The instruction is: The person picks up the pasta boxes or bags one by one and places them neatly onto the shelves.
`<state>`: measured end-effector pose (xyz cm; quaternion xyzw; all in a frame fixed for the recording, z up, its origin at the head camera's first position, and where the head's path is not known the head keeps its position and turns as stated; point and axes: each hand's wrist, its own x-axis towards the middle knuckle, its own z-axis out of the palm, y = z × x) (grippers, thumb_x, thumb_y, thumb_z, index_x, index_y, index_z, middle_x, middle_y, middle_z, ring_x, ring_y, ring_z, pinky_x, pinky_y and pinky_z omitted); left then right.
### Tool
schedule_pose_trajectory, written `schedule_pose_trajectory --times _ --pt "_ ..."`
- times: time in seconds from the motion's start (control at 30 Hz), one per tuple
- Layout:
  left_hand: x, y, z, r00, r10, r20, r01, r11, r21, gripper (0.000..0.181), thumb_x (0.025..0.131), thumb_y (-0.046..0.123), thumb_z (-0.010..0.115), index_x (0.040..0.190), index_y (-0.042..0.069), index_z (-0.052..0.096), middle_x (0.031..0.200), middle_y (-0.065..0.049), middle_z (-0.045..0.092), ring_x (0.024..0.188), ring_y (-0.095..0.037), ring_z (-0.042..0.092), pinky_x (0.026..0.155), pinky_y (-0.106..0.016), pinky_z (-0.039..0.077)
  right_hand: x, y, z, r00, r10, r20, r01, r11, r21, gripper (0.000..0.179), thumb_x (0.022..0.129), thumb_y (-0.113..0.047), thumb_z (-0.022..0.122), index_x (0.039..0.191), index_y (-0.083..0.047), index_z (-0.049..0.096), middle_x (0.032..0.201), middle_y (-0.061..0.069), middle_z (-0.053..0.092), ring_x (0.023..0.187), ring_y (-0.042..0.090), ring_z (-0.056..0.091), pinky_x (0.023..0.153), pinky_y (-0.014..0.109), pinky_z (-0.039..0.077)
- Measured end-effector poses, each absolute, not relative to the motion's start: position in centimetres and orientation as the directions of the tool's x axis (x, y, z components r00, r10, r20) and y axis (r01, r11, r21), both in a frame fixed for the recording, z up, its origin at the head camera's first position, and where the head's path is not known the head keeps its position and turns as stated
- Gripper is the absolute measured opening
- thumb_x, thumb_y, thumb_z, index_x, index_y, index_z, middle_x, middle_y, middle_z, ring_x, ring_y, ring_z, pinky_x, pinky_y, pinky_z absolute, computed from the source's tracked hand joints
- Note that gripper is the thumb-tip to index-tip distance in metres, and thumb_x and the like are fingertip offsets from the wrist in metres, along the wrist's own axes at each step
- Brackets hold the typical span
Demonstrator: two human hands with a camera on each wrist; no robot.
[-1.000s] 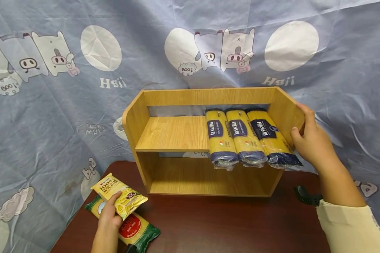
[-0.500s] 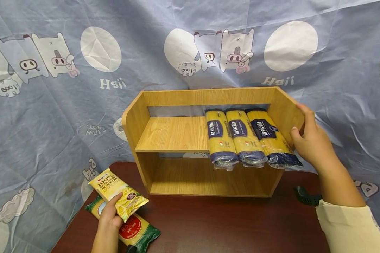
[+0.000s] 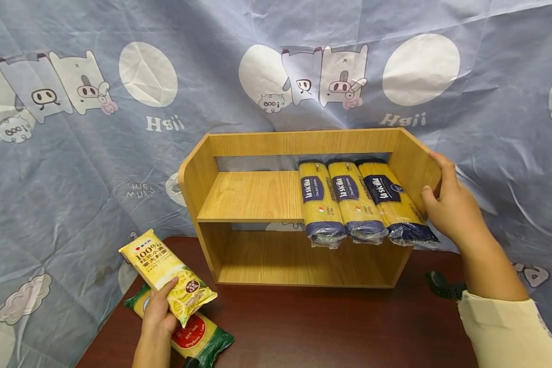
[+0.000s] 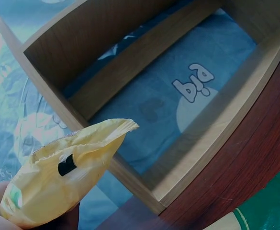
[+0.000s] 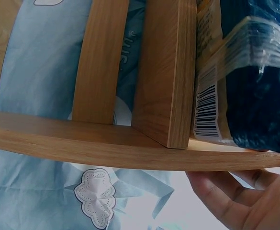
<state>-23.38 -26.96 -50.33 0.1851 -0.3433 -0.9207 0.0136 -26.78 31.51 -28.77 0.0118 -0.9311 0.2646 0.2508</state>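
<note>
My left hand (image 3: 158, 312) grips the near end of a yellow pasta packet (image 3: 165, 271), its far end tilted up. Under that hand, a green-and-yellow pasta packet (image 3: 204, 337) with a red round label lies on the table. In the left wrist view the held yellow packet (image 4: 68, 177) is seen edge-on, in front of the shelf's side. My right hand (image 3: 457, 204) holds the right side panel of the wooden shelf (image 3: 253, 194), thumb inside and fingers outside. Several of those fingers (image 5: 226, 196) show behind the panel in the right wrist view.
Three blue-and-yellow spaghetti packs (image 3: 319, 204) lie side by side on the upper shelf's right half, overhanging its front edge. A dark green strap-like object (image 3: 443, 286) lies right of the shelf on the dark red table (image 3: 331, 327). A patterned cloth (image 3: 211, 66) hangs behind.
The yellow packet's far end has risen and swung slightly left, away from the green packet beneath. My right hand stays on the shelf panel.
</note>
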Motion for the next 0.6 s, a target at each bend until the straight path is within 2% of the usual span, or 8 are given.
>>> schedule_pose_trajectory --times 0.6 --pt "-23.17 -26.03 -50.0 -0.981 -0.185 -0.053 0.073 -0.609 0.79 0.046 0.105 0.004 0.05 0.14 0.029 0.036 0.109 0.008 0.068 0.098 -0.01 0.07 0.082 -0.027 0.059 -26.88 31.43 -28.82 -0.876 0.118 0.467 -0.147 0.858 -0.492 0.071 0.102 -0.02 0.041 0.162 -0.034 0.006 0.121 0.047 0.051 0.096 0.057 0.055 0.071 0.062 0.041"
